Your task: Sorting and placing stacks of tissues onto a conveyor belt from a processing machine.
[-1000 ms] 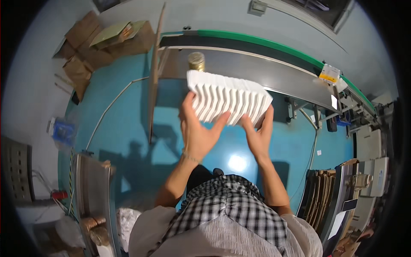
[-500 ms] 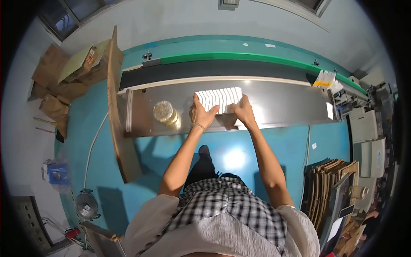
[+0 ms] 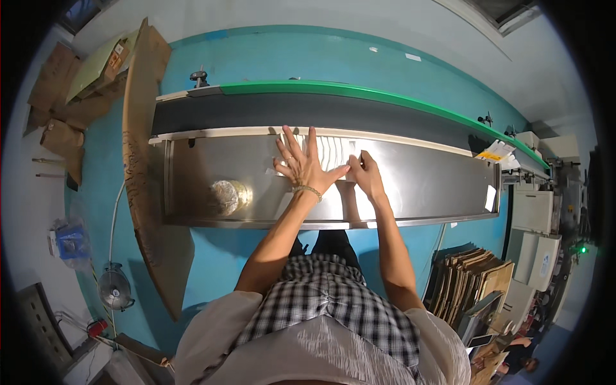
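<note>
The right hand, fingers curled, is at the right end of the white stack, its grip unclear; the left hand spreads wide over it. Light, even pressure should keep it square on the table, before the belt.

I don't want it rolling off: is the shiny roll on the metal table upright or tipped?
Upright: the shiny roll stands on the metal table, its round end facing up toward the camera.
</note>
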The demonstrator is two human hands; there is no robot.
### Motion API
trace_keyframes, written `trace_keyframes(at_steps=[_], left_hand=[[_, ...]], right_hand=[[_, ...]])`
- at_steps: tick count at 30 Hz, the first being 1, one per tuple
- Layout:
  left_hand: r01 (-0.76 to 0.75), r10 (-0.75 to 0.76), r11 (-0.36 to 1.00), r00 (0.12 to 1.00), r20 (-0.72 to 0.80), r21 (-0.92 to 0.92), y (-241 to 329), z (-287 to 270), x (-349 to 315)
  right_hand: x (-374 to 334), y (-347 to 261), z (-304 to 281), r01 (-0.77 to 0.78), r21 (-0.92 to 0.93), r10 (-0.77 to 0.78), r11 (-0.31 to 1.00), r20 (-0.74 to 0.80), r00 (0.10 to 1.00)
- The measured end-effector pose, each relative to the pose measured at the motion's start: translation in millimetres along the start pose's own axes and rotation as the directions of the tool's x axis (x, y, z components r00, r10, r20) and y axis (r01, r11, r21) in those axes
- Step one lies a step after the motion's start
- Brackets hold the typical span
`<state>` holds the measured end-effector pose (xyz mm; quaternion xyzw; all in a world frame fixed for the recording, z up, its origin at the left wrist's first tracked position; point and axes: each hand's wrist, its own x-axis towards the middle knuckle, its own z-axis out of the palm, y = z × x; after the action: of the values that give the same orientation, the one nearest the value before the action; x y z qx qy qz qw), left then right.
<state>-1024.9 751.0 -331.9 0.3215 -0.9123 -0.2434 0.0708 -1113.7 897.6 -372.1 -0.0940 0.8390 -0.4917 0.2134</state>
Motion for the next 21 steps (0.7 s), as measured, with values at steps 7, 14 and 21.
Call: trace_keyframes(at_steps=[7, 14, 21], left_hand=[[0.023, -0.028, 0.996, 0.998, -0.058, -0.081, 8, 9, 2], [-0.018, 0.016, 0.999, 0.999, -0.049, -0.036, 32, 11, 2], [-0.023, 0.023, 0.999, 1.000, 0.006, -0.044, 23, 9, 5]], right_hand=[[39, -6, -37, -0.082, 0.635, 0.163, 0.768, -0.070, 0.984], [14, -23, -14, -0.157, 0.379, 0.150, 0.912, 0.048, 0.988], [15, -31, -49, -0.241, 0.124, 0.191, 0.963, 0.319, 0.928]])
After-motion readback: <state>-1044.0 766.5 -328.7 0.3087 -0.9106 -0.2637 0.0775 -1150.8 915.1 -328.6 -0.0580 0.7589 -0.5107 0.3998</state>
